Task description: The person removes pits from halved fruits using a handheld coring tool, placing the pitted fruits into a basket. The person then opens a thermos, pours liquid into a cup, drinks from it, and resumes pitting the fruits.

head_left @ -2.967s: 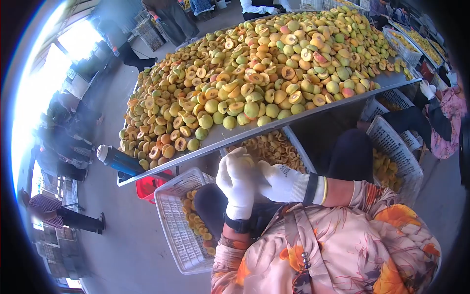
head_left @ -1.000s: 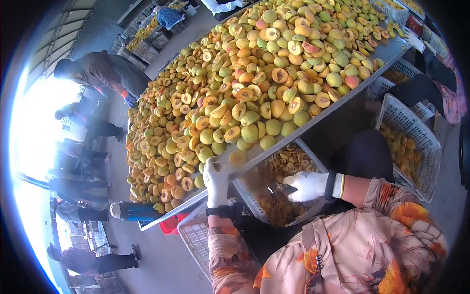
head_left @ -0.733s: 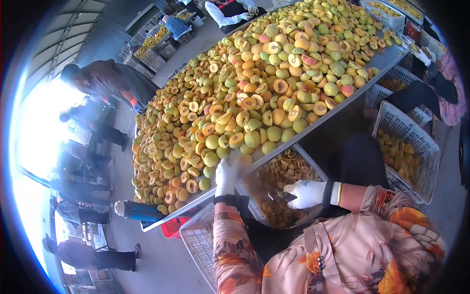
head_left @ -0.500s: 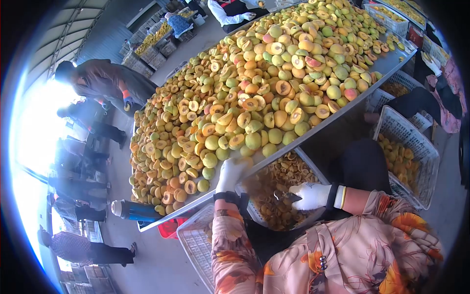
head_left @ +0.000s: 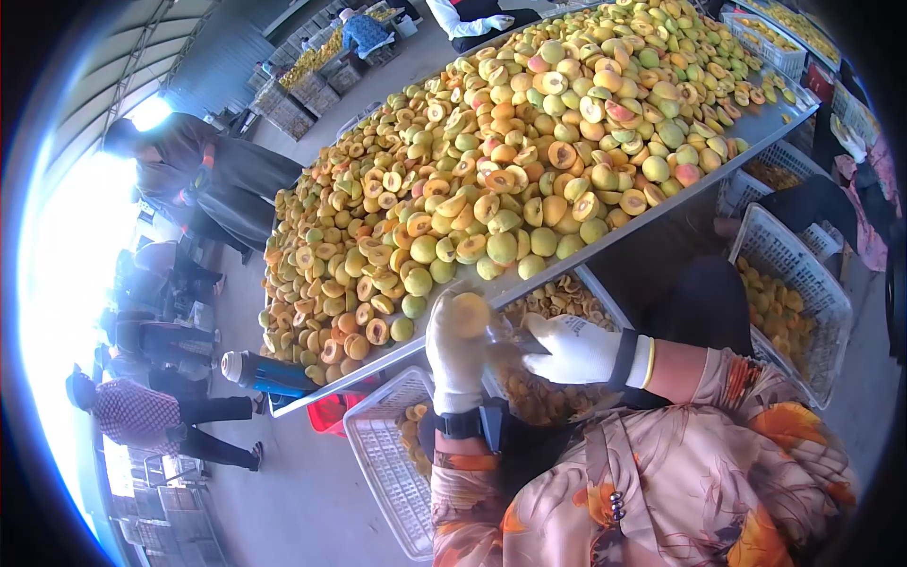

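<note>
My left hand (head_left: 455, 350), in a white glove, is closed around a yellow peach half (head_left: 470, 315) at the table's near edge. Close beside it on the right, my gloved right hand (head_left: 574, 350) grips a small metal tool (head_left: 510, 335), blurred, its tip near the fruit. Whether the tool touches the fruit I cannot tell. Behind both hands a large heap of whole and halved peaches (head_left: 491, 189) covers the metal table (head_left: 605, 241). Under my hands stands a crate of fruit pieces (head_left: 543, 392).
White crates with fruit pieces stand at my left (head_left: 387, 472) and right (head_left: 803, 312). A blue flask (head_left: 269, 371) lies by the table's left corner, above a red container (head_left: 331, 413). Co-workers stand at the left (head_left: 213, 175) and one sits beyond the table (head_left: 472, 24).
My left hand has drawn back from the table edge with a peach half, and my right hand has lifted the tool beside it. The co-worker at the left has pulled their hands back from the heap.
</note>
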Action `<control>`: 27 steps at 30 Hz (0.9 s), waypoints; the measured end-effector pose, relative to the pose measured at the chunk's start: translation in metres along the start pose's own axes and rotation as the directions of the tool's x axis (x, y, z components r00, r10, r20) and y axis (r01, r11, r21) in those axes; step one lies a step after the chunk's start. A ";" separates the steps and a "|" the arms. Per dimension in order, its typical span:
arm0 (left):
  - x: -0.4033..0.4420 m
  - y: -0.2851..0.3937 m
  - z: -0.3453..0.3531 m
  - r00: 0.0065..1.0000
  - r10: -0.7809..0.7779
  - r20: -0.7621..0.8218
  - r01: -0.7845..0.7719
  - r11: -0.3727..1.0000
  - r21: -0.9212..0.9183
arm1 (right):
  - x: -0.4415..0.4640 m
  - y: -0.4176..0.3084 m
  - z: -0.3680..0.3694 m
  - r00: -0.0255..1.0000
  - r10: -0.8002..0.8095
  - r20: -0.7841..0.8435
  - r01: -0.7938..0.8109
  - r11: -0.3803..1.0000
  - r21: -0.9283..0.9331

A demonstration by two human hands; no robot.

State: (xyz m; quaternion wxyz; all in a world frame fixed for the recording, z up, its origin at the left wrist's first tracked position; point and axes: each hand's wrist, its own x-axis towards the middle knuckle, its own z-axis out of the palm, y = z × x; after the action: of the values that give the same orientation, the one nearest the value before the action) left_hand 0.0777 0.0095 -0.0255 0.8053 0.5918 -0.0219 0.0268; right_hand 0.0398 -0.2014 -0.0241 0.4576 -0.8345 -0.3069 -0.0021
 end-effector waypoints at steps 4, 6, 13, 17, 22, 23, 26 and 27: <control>-0.036 0.014 0.027 0.956 0.289 0.043 -0.263 0.786 0.560 | 0.001 -0.017 0.011 0.984 -0.170 -0.051 0.168 0.985 -0.039; -0.047 0.021 0.040 0.984 0.139 -0.114 -0.127 0.986 0.111 | -0.002 -0.015 0.019 0.977 -0.202 -0.072 0.200 0.979 -0.039; -0.071 0.027 0.063 0.921 0.218 -0.323 -0.176 0.972 0.154 | -0.016 -0.035 0.023 0.971 -0.231 -0.068 0.211 0.951 -0.228; -0.079 0.039 0.067 0.901 0.297 -0.316 -0.227 0.944 0.239 | -0.018 -0.056 0.012 0.998 -0.021 0.060 0.016 0.997 0.069; -0.077 0.044 0.055 0.927 0.253 -0.276 -0.209 0.961 0.179 | -0.010 -0.062 0.000 0.973 0.004 0.232 -0.086 0.934 0.347; -0.075 0.044 0.054 0.930 0.240 -0.277 -0.200 0.966 0.164 | -0.007 -0.066 -0.009 0.950 0.006 0.313 -0.118 0.933 0.340; -0.080 0.056 0.060 0.928 0.299 -0.223 -0.270 0.951 0.150 | -0.002 -0.058 -0.004 0.962 -0.087 0.260 -0.026 0.916 0.400; -0.079 0.053 0.060 0.907 0.351 -0.233 -0.310 0.931 0.193 | 0.002 -0.058 -0.006 0.956 -0.111 0.271 0.003 0.928 0.372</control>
State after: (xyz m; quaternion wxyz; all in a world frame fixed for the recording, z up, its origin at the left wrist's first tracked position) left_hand -0.0045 -0.0332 0.0374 0.7376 0.6298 -0.0126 0.2432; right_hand 0.0130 -0.1823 0.0238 0.5560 -0.7160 -0.3893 0.1631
